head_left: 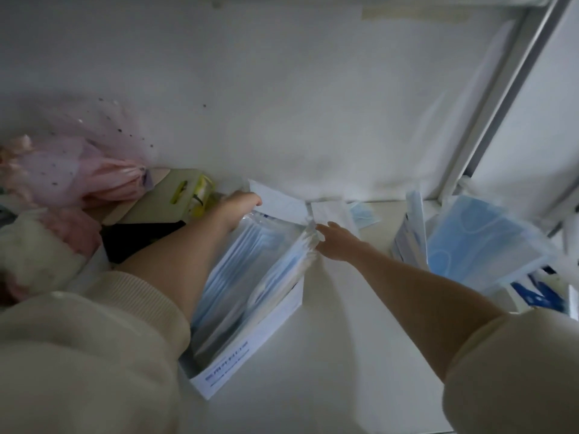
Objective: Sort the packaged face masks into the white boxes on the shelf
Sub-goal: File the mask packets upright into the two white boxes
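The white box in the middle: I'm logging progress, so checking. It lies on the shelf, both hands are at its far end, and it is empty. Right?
Not quite. The white box lies on the shelf with the left hand and right hand at its far end, but it isn't empty: the head view shows it filled with packaged face masks.
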### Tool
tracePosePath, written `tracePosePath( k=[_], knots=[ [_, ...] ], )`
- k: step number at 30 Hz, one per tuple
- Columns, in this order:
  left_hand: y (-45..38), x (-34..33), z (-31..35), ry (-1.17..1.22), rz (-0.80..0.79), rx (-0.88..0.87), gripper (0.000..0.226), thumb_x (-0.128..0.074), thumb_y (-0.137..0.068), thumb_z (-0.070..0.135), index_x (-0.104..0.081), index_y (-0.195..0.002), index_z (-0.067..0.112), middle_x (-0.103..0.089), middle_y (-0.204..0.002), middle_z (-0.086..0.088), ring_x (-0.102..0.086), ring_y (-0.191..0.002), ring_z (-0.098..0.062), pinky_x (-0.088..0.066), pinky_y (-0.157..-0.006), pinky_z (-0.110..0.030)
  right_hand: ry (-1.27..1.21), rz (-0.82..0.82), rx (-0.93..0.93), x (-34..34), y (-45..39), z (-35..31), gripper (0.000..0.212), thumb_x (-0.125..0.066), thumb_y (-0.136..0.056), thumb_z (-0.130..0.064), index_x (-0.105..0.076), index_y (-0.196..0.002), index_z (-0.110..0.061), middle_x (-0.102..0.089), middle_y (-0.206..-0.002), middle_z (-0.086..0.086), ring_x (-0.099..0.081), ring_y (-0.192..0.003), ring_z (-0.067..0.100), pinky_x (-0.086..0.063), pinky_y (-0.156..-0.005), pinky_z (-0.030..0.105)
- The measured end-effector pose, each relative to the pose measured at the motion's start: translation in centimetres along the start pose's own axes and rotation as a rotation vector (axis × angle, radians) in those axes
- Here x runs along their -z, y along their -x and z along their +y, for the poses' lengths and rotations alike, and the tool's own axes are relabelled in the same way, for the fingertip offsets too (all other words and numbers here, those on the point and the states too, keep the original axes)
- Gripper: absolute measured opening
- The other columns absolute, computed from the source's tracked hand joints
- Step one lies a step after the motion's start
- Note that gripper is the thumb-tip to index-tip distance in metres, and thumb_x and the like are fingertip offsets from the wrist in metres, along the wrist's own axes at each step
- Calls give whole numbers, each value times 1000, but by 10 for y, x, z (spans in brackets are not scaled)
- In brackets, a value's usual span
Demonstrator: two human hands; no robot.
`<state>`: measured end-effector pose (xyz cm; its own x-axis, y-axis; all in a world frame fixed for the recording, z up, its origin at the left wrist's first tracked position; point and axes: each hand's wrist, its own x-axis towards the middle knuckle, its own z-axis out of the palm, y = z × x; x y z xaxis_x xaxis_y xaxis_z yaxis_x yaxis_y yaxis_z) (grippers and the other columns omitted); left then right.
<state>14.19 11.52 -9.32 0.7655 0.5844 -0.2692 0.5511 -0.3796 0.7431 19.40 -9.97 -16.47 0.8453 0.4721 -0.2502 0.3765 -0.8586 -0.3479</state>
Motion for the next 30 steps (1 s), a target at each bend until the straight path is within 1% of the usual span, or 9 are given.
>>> tracePosePath(
  k=[3, 5, 9, 12, 16, 19, 21, 26, 30],
  knots=[
    [2, 0, 7, 66, 4, -98, 30, -53, -89, 20, -63, -112, 5, -60, -103, -13, -56, -92, -27, -41, -65, -26, 2, -84, -19, -5, -3, 0, 56, -41, -91, -32, -31, -145, -22, -32, -149, 10, -32, -135, 31, -29, -111, 47],
    [6, 1, 13, 101, -21, -173, 20, -53, -89, 17, -66, -99, 7, -59, -89, -10, -53, -80, -23, -36, -57, -25, 36, -86, -8, -8, 0, 0, 52, -40, -91, -33, -34, -142, -20, -37, -146, 10, -37, -133, 30, -32, -109, 45],
    [7, 2, 19, 212, 0, -182, 12, -59, -85, 16, -64, -88, 5, -59, -83, -10, -55, -76, -23, -42, -66, -27, 141, 27, -11, -10, 10, 0, 49, -41, -87, -39, -42, -133, -21, -51, -129, 7, -48, -120, 30, -40, -98, 42],
    [6, 3, 20, 275, 59, -147, 14, -65, -80, 18, -61, -84, 5, -60, -79, -8, -58, -73, -24, -48, -71, -30, 179, 21, -24, -7, 14, -1, 43, -46, -86, -35, -48, -126, -17, -57, -123, 7, -53, -114, 27, -43, -93, 38],
    [7, 6, 19, 294, 52, -130, 14, -65, -79, 19, -58, -71, 10, -58, -63, -3, -57, -66, -23, -44, -64, -26, 169, 158, -30, -2, 18, 4, 43, -53, -83, -30, -47, -125, -20, -54, -124, 5, -46, -118, 26, -42, -92, 40],
    [10, 4, 16, 296, 41, -124, 12, -66, -79, 18, -59, -75, 9, -59, -64, -2, -60, -67, -22, -44, -61, -24, 127, 98, -54, -9, 22, 8, 65, -59, -80, -42, -32, -137, -26, -42, -133, 6, -37, -126, 33, -38, -97, 47],
    [13, 4, 15, 292, 36, -132, 13, -65, -80, 18, -59, -72, 10, -61, -66, -2, -61, -68, -22, -44, -59, -24, 129, 47, -88, -13, 23, 8, 66, -61, -77, -46, -35, -135, -26, -42, -130, 6, -38, -124, 34, -40, -94, 46],
    [19, 6, 18, 305, 46, -165, 15, -63, -81, 16, -59, -69, 10, -61, -74, -7, -58, -72, -23, -44, -69, -27, 290, 100, -31, -15, 26, 4, 38, -53, -86, -18, -48, -124, -12, -48, -122, 9, -49, -113, 32, -47, -91, 41],
    [34, 10, 22, 258, 53, -292, 10, -60, -84, 21, -69, -84, 15, -63, -83, -8, -57, -78, -22, -43, -73, -28, 322, 208, -35, -18, 36, 6, 26, -43, -91, -9, -58, -112, -10, -59, -115, 10, -59, -106, 29, -48, -84, 37]
  ],
)
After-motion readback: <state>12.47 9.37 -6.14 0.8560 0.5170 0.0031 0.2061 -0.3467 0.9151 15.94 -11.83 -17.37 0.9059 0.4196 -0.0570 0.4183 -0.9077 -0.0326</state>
